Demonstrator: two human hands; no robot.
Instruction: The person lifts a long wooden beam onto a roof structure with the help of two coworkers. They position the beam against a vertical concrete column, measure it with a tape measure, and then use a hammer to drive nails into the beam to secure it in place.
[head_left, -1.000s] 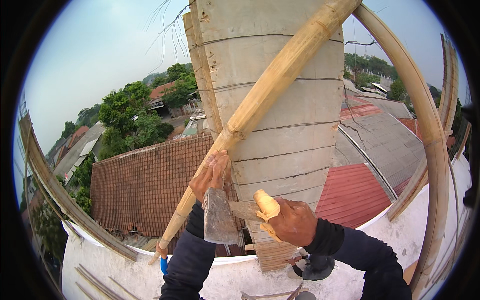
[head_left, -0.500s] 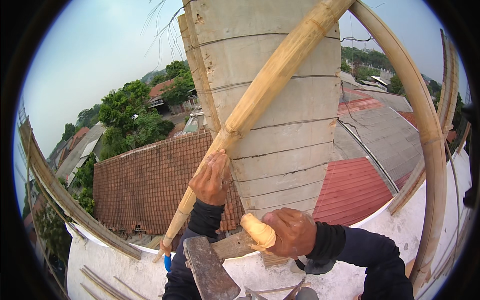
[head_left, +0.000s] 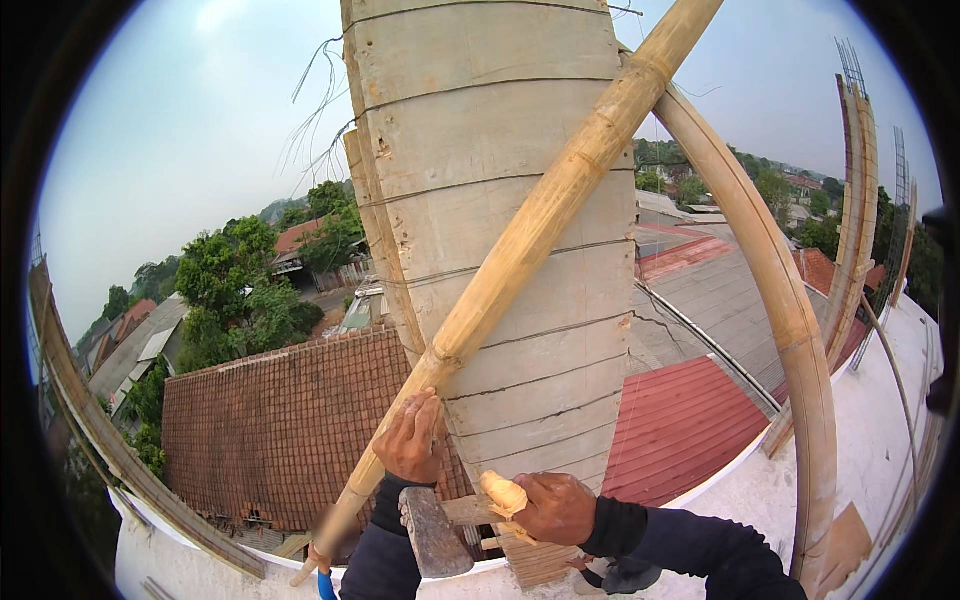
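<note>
A thick bamboo pole (head_left: 505, 285) slants across the view from lower left to upper right, in front of a tall column boxed in with boards (head_left: 500, 160). My left hand (head_left: 408, 440) is closed around the pole's lower stretch. Low in the middle, my right hand (head_left: 555, 508) grips the wooden handle of a hatchet (head_left: 437, 535), its dark, worn head pointing left. A pale yellow crumpled wrapping (head_left: 504, 494) shows at the thumb side of that hand; whether it covers the thumb or the handle I cannot tell.
Another person's hand (head_left: 322, 558), with a blue sleeve, is at the pole's lower end. A second, bent-looking bamboo pole (head_left: 785, 320) stands on the right. Wires (head_left: 500, 180) bind the column's boards. Beyond the white ledge (head_left: 690, 545) lie tiled roofs (head_left: 290, 430) far below.
The view has shifted, so the column and poles sit further left and more of the right side shows. My left hand stays on the pole, and my right hand still holds the hatchet.
</note>
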